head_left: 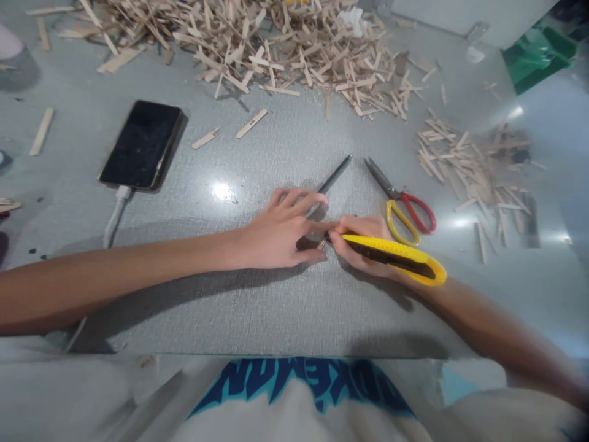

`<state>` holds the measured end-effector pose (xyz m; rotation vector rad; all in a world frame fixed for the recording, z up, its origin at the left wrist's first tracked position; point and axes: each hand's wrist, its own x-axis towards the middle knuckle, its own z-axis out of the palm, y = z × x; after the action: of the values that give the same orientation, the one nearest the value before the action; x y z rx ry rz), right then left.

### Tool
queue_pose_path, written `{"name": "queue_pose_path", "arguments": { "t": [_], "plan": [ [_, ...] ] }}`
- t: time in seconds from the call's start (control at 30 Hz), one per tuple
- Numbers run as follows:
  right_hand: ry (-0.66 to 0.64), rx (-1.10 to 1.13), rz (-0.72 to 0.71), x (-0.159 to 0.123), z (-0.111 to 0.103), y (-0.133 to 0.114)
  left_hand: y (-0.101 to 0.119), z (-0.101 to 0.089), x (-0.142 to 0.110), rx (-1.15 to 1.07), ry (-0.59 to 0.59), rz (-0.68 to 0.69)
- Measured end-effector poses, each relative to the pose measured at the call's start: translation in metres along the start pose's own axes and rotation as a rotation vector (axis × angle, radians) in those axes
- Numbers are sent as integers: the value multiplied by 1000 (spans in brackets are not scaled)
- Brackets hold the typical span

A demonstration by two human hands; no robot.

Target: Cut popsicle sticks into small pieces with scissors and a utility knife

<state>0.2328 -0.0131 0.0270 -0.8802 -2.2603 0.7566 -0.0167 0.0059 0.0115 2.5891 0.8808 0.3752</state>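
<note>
My right hand (361, 239) is closed round a yellow utility knife (398, 255) with a black slider strip. The knife's handle end points right, over my wrist, and its front end is at my left fingertips. My left hand (292, 227) lies low over the table, with thumb and index finger about a small piece of wooden stick (323, 244), mostly hidden. Its other fingers are spread. Just beyond them lies a dark pen (335, 173). Scissors (398, 199) with one red and one yellow handle rest beyond my right hand.
A large heap of small wooden sticks (285, 52) covers the table's far side. A smaller pile of sticks (460, 156) lies at right. Two loose sticks lie near the middle. At left is a phone (142, 144) with a white cable (115, 215). A green container (538, 58) stands far right.
</note>
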Motion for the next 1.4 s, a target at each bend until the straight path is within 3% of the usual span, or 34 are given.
{"name": "queue_pose_path", "arguments": {
  "t": [0.27,0.63,1.4],
  "plan": [
    [5,20,-10,2,0,3,2,-3,-1,35,-16,13],
    [26,36,84,-1,-1,7,-1,2,-1,58,-1,33],
    [6,61,18,-1,4,12,-3,2,3,28,-52,3]
  ]
}}
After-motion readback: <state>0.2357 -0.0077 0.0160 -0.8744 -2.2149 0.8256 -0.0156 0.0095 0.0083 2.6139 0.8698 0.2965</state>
